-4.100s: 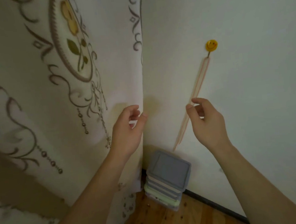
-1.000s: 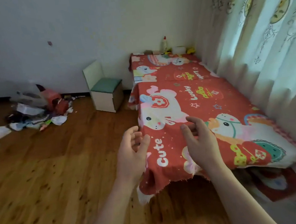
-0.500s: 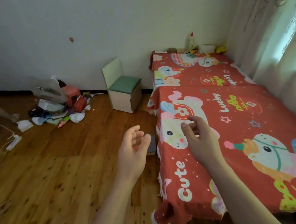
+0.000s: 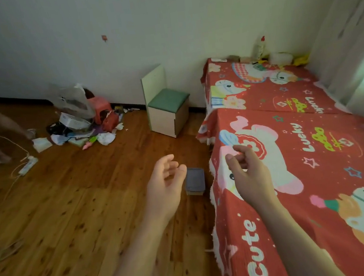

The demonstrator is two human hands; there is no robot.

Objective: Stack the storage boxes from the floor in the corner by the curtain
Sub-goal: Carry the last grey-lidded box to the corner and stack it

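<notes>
Your left hand (image 4: 167, 187) and right hand (image 4: 248, 173) hover with loosely curled fingers, holding nothing. The grey-lidded plastic storage box (image 4: 195, 181) lies on the wooden plank floor (image 4: 61, 218) beside the red cartoon-print bed cover (image 4: 303, 170); your left thumb hides its near edge, and its lower layers are hard to make out
</notes>
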